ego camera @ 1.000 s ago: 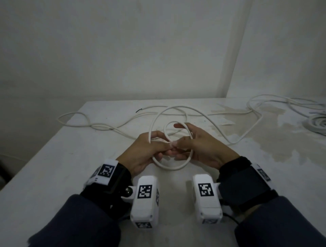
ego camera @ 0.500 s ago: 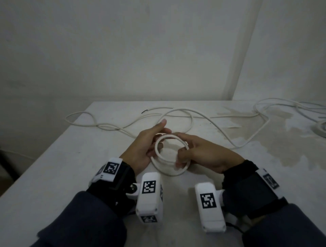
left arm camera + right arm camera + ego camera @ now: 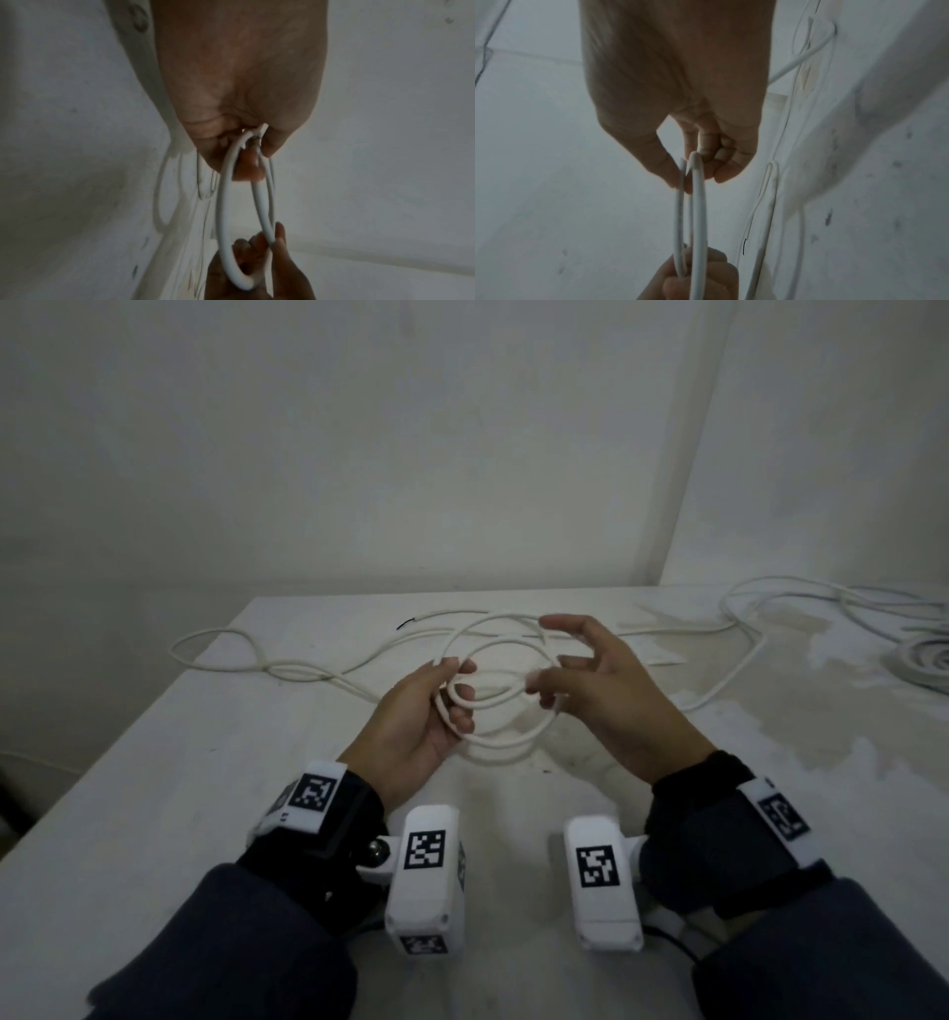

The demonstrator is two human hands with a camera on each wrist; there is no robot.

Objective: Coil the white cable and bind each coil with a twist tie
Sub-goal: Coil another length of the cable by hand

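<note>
The white cable coil (image 3: 508, 739) hangs in loose loops between my two hands, just above the table (image 3: 154, 814). My left hand (image 3: 459, 690) grips its left side, with thumb on top and fingers curled under the loops. My right hand (image 3: 539, 693) pinches the right side between thumb and curled fingers, while its index finger (image 3: 560, 624) sticks out by a wider upper loop. The left wrist view shows the coil (image 3: 226, 203) edge-on, running from my left hand (image 3: 257, 140) down to the right hand (image 3: 272, 249). In the right wrist view my right hand (image 3: 689, 172) pinches two strands (image 3: 698, 213).
Loose white cable (image 3: 231, 662) trails over the table's far left, its dark-tipped end (image 3: 405, 624) lying near the back edge. More cable (image 3: 739, 629) snakes to the far right, where another coil (image 3: 924, 660) lies. A stained patch (image 3: 770, 711) marks the right side of the table.
My hands have drawn apart and the coil has widened from a small tight ring into looser loops. A larger loop now arcs above, and my right index finger has lifted off.
</note>
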